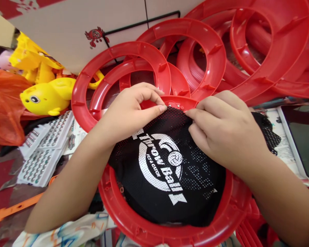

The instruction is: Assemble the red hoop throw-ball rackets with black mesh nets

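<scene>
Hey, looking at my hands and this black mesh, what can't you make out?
In the head view:
Red ring under the black mesh: upper sides hidden by both the left hand and right hand.
Right hand's exact grip: hidden by its curled fingers.
Dark panel: cut off by the right edge.
Orange bag: cut off by the left edge.

A pale upright panel [123, 15], wall or box unclear, stands beyond the far edge of a red and grey-brown surface [0, 195]. It bears a dark vertical line [146, 13], a red crab print [94, 37] and, toward the far left corner, a red band [5, 9]. Soft light falls evenly.
</scene>
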The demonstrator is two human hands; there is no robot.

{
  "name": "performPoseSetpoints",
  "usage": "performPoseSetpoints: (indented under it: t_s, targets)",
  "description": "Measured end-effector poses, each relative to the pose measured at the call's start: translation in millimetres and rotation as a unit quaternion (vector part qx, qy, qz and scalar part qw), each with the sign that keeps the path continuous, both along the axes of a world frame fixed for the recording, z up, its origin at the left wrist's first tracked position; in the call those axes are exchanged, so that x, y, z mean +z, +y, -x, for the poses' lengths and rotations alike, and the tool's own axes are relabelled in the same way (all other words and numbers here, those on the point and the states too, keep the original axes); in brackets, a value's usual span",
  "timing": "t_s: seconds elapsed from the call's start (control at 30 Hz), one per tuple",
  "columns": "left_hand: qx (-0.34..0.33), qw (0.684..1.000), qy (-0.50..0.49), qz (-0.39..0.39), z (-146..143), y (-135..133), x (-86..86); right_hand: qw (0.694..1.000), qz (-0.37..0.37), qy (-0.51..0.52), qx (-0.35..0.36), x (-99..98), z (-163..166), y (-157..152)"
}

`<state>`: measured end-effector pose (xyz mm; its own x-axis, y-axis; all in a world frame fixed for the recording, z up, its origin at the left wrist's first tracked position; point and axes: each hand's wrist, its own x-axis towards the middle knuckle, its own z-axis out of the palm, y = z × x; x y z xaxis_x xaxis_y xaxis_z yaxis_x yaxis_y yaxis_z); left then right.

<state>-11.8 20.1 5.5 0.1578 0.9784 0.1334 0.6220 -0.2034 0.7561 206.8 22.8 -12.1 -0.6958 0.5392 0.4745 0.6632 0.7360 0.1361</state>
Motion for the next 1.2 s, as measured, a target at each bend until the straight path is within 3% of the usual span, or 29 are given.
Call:
performPoseSetpoints:
  t_s: [0.5,0.7,0.87,1.2]
  targets:
    - [0.015,1.000,0.000,-0.025,-3.7,-2.7,-2.2,1.000,0.010,-0.009,-0.008,1.6,0.7,-2.2]
    - [0.019,1.000,-0.002,-0.021,-4.9,-2.5,-2.0,0.999,0.007,0.016,-0.044,4.5,2.5,-6.4]
    - [0.015,1.000,-0.008,-0.019,-4.7,-2.1,-3.7,1.000,0.014,-0.015,0.001,5.3,2.6,-6.7]
    - [0.001,0.999,0.000,-0.039,-3.1,-0.8,-7.4,0.998,0.033,-0.055,0.003,7.2,3.7,-5.7]
